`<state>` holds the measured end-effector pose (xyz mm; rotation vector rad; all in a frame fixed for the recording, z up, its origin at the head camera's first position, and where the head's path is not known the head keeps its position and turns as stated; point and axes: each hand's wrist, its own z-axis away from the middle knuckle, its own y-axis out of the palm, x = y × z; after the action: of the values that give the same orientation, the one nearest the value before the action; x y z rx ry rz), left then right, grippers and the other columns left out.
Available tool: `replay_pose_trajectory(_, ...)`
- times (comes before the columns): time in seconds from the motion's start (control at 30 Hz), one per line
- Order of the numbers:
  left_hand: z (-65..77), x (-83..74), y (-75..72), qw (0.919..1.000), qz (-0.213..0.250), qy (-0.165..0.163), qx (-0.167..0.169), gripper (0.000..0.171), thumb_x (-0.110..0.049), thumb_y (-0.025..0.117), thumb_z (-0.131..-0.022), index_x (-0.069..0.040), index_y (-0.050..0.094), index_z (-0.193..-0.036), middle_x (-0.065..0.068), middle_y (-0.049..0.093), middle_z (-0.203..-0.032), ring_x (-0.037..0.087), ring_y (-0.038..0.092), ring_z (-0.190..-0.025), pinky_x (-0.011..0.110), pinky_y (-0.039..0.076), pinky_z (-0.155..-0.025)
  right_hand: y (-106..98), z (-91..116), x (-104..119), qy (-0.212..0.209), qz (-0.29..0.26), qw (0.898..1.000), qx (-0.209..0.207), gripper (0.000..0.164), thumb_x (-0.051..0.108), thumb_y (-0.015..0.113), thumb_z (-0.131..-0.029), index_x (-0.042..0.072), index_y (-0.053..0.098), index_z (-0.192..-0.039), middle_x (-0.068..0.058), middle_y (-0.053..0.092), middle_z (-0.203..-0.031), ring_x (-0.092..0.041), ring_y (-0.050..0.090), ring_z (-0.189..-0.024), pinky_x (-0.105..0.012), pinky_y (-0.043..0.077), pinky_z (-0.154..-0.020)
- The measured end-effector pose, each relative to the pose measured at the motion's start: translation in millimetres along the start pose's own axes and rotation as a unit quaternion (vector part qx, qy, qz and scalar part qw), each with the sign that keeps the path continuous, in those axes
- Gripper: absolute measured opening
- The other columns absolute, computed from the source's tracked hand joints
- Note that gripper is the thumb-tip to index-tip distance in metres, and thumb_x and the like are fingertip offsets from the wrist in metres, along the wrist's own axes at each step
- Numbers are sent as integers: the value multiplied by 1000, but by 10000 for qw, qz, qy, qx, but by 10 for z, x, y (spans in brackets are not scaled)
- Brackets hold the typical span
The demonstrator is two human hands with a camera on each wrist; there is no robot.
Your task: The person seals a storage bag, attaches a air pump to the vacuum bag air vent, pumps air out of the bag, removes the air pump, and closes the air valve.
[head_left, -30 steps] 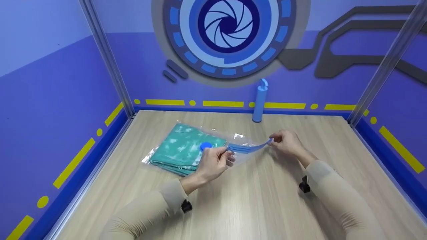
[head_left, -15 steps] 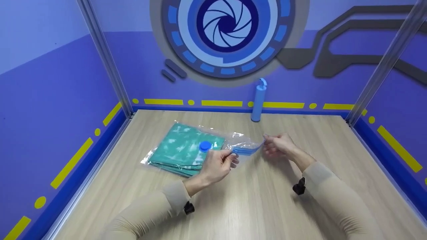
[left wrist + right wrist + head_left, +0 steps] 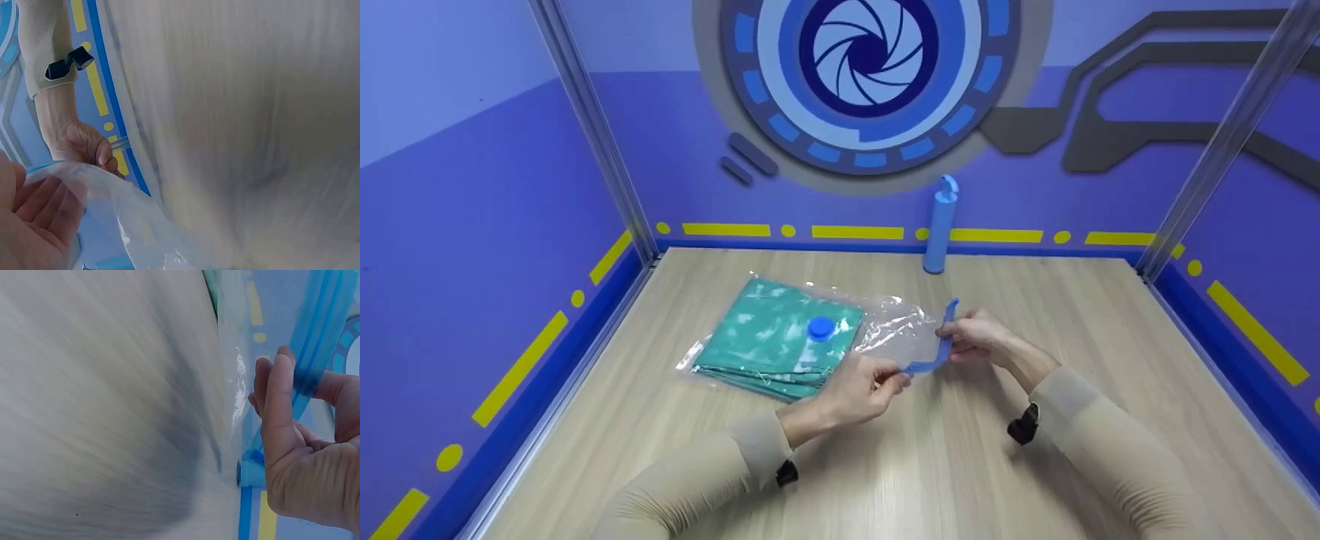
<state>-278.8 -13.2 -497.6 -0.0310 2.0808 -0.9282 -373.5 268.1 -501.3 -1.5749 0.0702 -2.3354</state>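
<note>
A clear vacuum storage bag (image 3: 896, 334) lies on the table with a folded green-and-white cloth (image 3: 769, 322) inside and a round blue valve cap (image 3: 820, 328) on top. Its blue zip strip (image 3: 944, 349) is raised at the right end and bent between both hands. My left hand (image 3: 859, 390) pinches the near end of that strip. Farther along it, my right hand (image 3: 986, 339) grips the strip between thumb and fingers, its far tip sticking up beyond them. In the right wrist view the ribbed blue strip (image 3: 326, 320) passes between thumb and fingers. Clear film (image 3: 140, 219) drapes from the left hand.
A blue hand pump (image 3: 940, 232) stands upright near the table's back edge, behind the right hand. Blue-purple panels (image 3: 675, 157) with metal corner posts (image 3: 592, 127) enclose the wooden table (image 3: 885, 480) at the back and sides.
The right hand has shifted left and closer to the left hand, now holding the strip below its far tip. The left hand has moved slightly right and nearer; the strip now bends sharply.
</note>
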Motion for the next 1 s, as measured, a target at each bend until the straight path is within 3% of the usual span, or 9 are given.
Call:
replay_pose_trajectory(0.07, 11, 27, -9, 9996, -43, 59, 291, 22, -18, 70, -110, -3, 85, -106, 14, 86, -94, 0, 69, -73, 9, 56, -67, -2, -4, -10, -20, -25, 10000, 38, 5, 9, 74, -99, 4, 72, -101, 1, 79, -75, -7, 75, -63, -20, 63, -59)
replay_pose_trajectory(0.2, 49, 114, -53, 9955, -337, 225, 857, 31, -33, 69, -111, -8, 86, -117, 8, 89, -108, 5, 81, -90, 10, 61, -80, -13, 7, -27, -117, 19, 9998, 157, 6, 5, 73, -99, 1, 74, -104, 3, 78, -75, -6, 74, -65, -21, 64, -63)
replay_pose_trajectory(0.3, 86, 200, -106, 9933, -617, 276, 940, 33, -35, 67, -111, -9, 86, -118, 7, 89, -111, 10, 84, -94, 10, 61, -83, -24, 24, -28, -167, 112, 9996, 209, 6, 4, 73, -100, 0, 75, -104, 4, 76, -74, -6, 72, -65, -22, 65, -65)
replay_pose_trajectory(0.5, 84, 390, -279, 9941, -1078, 73, 66, 21, -16, 68, -109, -3, 84, -107, 9, 87, -96, 16, 81, -82, 19, 65, -79, -54, 54, -44, -154, 264, 9994, 166, 4, 5, 75, -101, 3, 75, -98, 11, 56, -62, -4, 59, -60, -22, 61, -60)
replay_pose_trajectory(0.6, 77, 509, -421, 9847, -1669, -131, -488, 17, -11, 69, -106, -3, 84, -105, 9, 86, -95, 20, 82, -84, 29, 69, -80, -51, 67, -58, -183, 295, 9992, 185, 4, 6, 76, -100, 3, 75, -98, 11, 54, -63, -4, 56, -61, -20, 57, -57)
replay_pose_trajectory(0.7, 87, 658, -583, 9615, -2524, -695, -835, 15, -10, 70, -104, -4, 83, -102, 12, 85, -95, 28, 82, -85, 42, 70, -77, -52, 78, -74, -217, 322, 9991, 181, 5, 6, 77, -100, 2, 76, -100, 10, 61, -68, -4, 59, -63, -19, 55, -55)
replay_pose_trajectory(0.83, 121, 911, -836, 9065, -3563, -2182, -604, 10, -9, 71, -97, -3, 79, -99, 16, 80, -99, 36, 78, -89, 52, 68, -80, -68, 98, -90, -318, 443, 9982, 236, 7, 6, 76, -102, 0, 75, -103, 9, 63, -71, -5, 59, -65, -20, 55, -56)
replay_pose_trajectory(0.93, 186, 1122, -1046, 8684, -3863, -3089, -339, 15, -12, 71, -94, -2, 77, -103, 19, 78, -106, 40, 76, -98, 57, 66, -89, -87, 109, -101, -383, 496, 9975, 327, 6, 6, 75, -103, 0, 74, -102, 9, 62, -71, -5, 59, -66, -20, 56, -57)
replay_pose_trajectory(1.0, 239, 1236, -1177, 8575, -3849, -3396, -357, 24, -15, 70, -95, 1, 76, -112, 23, 78, -114, 44, 75, -108, 60, 64, -96, -109, 116, -110, -407, 529, 9971, 372, 7, 7, 74, -104, 0, 73, -104, 8, 62, -72, -6, 59, -68, -21, 57, -59)
